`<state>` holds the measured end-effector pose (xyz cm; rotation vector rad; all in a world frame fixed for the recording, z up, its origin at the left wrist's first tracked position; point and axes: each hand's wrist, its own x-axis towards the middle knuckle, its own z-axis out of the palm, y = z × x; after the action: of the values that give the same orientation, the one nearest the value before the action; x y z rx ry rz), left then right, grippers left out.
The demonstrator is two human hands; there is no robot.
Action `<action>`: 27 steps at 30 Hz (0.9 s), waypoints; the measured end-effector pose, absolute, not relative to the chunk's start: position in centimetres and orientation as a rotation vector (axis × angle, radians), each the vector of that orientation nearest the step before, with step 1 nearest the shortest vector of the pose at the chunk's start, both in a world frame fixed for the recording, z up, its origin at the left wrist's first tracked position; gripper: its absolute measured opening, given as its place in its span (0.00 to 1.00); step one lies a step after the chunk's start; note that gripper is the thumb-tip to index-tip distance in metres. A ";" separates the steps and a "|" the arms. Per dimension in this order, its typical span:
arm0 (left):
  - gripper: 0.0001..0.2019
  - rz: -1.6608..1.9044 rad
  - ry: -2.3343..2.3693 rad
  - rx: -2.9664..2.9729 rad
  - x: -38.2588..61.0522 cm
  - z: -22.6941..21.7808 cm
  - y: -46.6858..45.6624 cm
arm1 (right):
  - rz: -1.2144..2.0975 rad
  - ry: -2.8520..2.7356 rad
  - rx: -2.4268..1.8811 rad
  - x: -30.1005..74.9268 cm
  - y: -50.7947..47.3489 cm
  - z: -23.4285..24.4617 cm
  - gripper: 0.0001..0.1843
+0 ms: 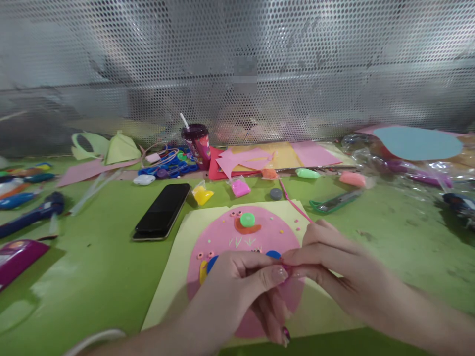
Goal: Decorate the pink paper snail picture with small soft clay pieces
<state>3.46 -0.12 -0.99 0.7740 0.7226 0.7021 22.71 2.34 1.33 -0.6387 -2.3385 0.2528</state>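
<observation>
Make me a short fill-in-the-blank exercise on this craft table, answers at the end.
1. The black phone lies to the ______ of the pale yellow sheet.
2. A white ______ sticks up from the lid of the dark cup.
3. The left hand and right hand come together over the large round ______ shape.
4. The wrapped lump just right of the phone is ______.

Missing words: left; straw; pink; yellow.

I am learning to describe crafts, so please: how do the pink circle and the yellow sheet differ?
The pink circle is round; the yellow sheet has straight edges. The circle is smaller than the sheet. The circle lies on top, the sheet underneath. Both lie flat.
</observation>
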 end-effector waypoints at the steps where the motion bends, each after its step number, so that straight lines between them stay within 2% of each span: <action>1: 0.09 0.701 0.726 0.780 3.4 -1.0 -0.1 | 0.234 -2.335 -0.624 22.7 2.4 1.2 0.09; 6: 0.11 0.697 0.723 0.797 3.5 -1.0 -0.1 | 0.157 -2.337 -0.604 22.8 2.6 1.2 0.02; 13: 0.10 0.713 0.729 0.799 3.4 -1.0 -0.2 | 0.270 -2.355 -0.619 22.8 2.4 1.4 0.10; 16: 0.08 0.707 0.735 0.810 3.4 -1.0 -0.1 | 0.161 -2.375 -0.597 22.9 2.6 1.1 0.09; 19: 0.10 0.703 0.746 0.813 3.5 -1.1 -0.1 | 0.055 -2.383 -0.593 22.8 2.7 1.2 0.05; 21: 0.12 0.702 0.753 0.822 3.5 -1.0 -0.2 | 0.036 -2.368 -0.590 22.8 2.7 1.3 0.06; 25: 0.11 0.705 0.763 0.825 3.6 -0.9 -0.1 | 0.204 -2.365 -0.583 22.9 2.6 1.4 0.05; 27: 0.10 0.707 0.766 0.816 3.6 -0.9 0.0 | 0.263 -2.366 -0.580 22.9 2.6 1.3 0.08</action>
<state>3.58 -0.02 -0.87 0.8157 0.7661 0.7065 22.87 2.64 1.34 -0.5797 -2.3660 0.2629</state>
